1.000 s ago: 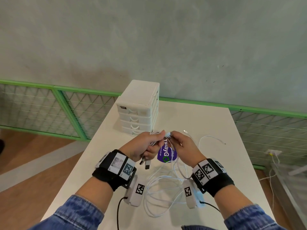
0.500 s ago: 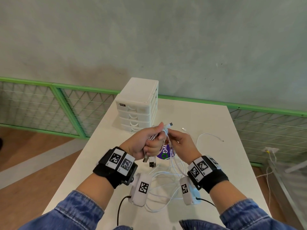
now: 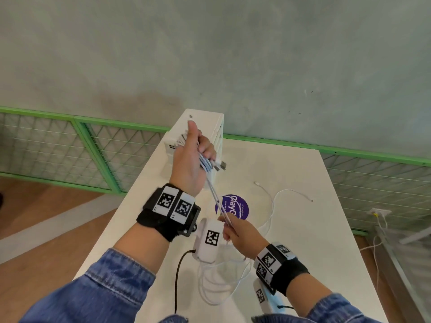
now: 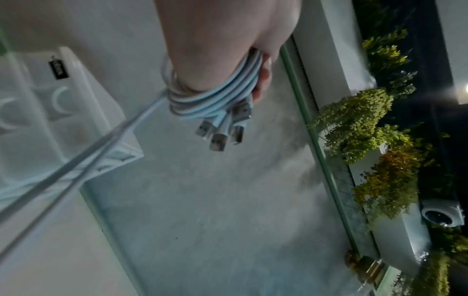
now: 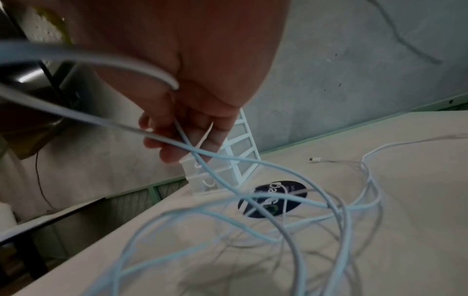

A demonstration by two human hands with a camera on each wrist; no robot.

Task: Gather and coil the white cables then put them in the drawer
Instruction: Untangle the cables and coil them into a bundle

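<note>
We hold cables [image 3: 217, 197] taut – left hand [image 3: 191, 159] fisted round plug ends above drawer unit [image 3: 214, 127], right hand [image 3: 240, 234] pinching strands nearer us – wrap even loops.

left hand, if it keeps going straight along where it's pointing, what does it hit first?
Most likely the white drawer unit. The left hand, gripping the bundled white cables, is raised with its thumb up in front of the unit's top. Depth is unclear from the head view, so the gap can't be judged.

White cables [image 3: 211, 183] (partly coiled), taut.
</note>
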